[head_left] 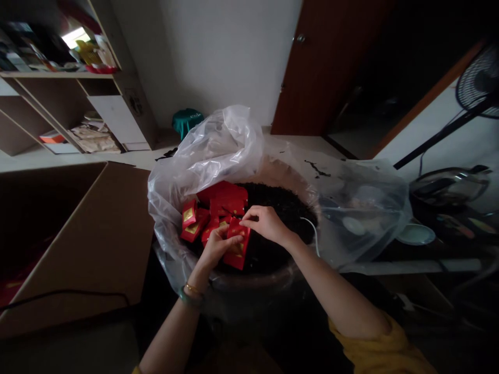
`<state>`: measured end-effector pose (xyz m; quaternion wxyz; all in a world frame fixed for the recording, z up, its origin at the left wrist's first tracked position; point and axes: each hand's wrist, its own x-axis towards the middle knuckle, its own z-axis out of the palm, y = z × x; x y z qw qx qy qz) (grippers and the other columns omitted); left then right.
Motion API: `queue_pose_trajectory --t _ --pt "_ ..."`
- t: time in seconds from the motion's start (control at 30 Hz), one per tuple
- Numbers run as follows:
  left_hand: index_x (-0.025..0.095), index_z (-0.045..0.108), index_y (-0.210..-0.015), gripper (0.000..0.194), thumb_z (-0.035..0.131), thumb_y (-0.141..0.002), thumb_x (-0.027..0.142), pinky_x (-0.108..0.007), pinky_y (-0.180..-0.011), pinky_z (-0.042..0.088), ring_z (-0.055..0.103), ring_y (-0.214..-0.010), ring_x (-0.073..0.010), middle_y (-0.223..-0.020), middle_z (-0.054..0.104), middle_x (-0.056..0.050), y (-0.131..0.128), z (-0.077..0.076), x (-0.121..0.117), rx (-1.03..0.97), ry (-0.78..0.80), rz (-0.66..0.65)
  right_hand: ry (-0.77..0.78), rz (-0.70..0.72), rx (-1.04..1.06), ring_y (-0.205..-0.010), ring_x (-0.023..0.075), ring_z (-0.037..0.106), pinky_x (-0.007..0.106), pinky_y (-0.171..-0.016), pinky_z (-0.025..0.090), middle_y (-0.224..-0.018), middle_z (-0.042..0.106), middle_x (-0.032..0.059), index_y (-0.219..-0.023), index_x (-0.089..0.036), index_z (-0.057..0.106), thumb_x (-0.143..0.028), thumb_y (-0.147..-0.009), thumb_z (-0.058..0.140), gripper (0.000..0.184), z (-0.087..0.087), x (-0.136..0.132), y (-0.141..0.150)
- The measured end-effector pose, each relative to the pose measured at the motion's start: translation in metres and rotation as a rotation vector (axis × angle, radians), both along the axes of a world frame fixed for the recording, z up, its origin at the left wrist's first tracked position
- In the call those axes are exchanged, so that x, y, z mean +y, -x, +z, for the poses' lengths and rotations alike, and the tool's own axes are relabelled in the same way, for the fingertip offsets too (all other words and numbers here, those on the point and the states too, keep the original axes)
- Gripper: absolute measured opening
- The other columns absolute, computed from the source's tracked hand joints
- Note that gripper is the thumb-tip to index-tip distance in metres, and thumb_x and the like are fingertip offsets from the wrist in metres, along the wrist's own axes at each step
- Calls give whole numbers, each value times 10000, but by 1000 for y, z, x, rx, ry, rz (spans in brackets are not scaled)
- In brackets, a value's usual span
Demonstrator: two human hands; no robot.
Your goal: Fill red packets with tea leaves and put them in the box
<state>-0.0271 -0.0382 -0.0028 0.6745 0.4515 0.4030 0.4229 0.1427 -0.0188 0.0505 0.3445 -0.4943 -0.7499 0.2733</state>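
A red packet [238,249] with a gold patch is held upright over a tub of dark, loose, leaf-like material [276,208]. My left hand [219,245] grips the packet's left side between thumb and fingers. At its top edge, my right hand [266,223] has thumb and forefinger pinched together; whether anything besides the packet's edge is between them I cannot make out. Several more red packets [195,228] lie on the dark material to the left, behind my left hand. Clear plastic lining [230,150] bunches up around the tub's rim.
To the left stands an open cardboard box [89,239] with red items inside. A thin white cord [314,234] curves over the tub's right side. On the right are a plastic bag [366,208], a pale dish [416,234] and a fan [481,80]. Shelves [58,75] stand back left.
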Motion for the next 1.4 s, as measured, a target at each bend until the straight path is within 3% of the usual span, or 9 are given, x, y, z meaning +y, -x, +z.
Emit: queue_pose_trajectory --t 0.17,0.3,0.57,0.7,0.8,0.87,1.07,1.2,1.4 --pt "140 668 -772 416 751 -604 512 -218 -591 451 575 -613 -116 -695 665 1 -1 3 3 25 -14 176 39 40 -33 -673 129 602 242 -659 439 -721 668 12 -704 -167 687 -183 -752 694 51 -7 -1 -1" --pt "148 649 -681 324 718 -642 462 -208 -563 411 519 -576 -100 -622 620 16 -3 5 4 117 -112 303 80 20 -9 -669 130 599 249 -656 450 -728 664 4 -752 -169 675 -211 -730 704 55 -10 -6 -1" --pt "165 639 -705 264 688 -669 422 -215 -568 407 517 -582 -107 -625 611 20 -9 0 4 203 -240 388 256 -110 302 -572 129 582 233 -504 459 -687 657 3 -863 -167 683 -294 -707 673 201 -26 -9 1" --pt "155 648 -779 316 738 -630 418 -205 -550 408 538 -597 -104 -688 641 9 -9 0 4 144 -170 273 295 -116 282 -520 118 555 237 -501 449 -633 654 5 -783 -158 698 -294 -700 682 161 -30 -11 0" --pt "142 601 -622 345 766 -601 445 -187 -470 354 472 -507 -77 -569 569 35 -8 -3 3 167 -119 159 203 -108 220 -579 132 583 252 -571 462 -664 682 16 -702 -169 695 -294 -716 682 127 -32 -13 -1" --pt "143 560 -551 386 765 -602 465 -184 -436 319 423 -467 -62 -514 515 49 -7 -6 2 196 -110 174 191 -101 214 -597 136 590 256 -592 464 -686 693 16 -735 -173 703 -310 -734 674 140 -33 -13 -1" --pt "148 612 -645 381 761 -600 496 -189 -475 391 495 -507 -82 -573 583 36 -8 -5 2 145 -79 173 207 -120 190 -584 136 586 248 -597 450 -636 675 7 -695 -171 697 -331 -750 664 172 -36 -17 -1" --pt "128 654 -852 491 836 -505 423 -243 -590 485 607 -609 -135 -725 685 -21 -10 -5 -1 59 88 -23 92 -162 214 -637 154 604 254 -630 454 -683 689 22 -669 -186 679 -304 -766 636 158 -38 -22 3" --pt "117 639 -764 441 875 -420 261 -241 -570 469 573 -556 -118 -638 656 18 -7 -12 -5 177 102 -127 65 -258 276 -614 157 585 258 -614 456 -662 657 18 -689 -190 641 -348 -798 574 204 -49 -25 4"
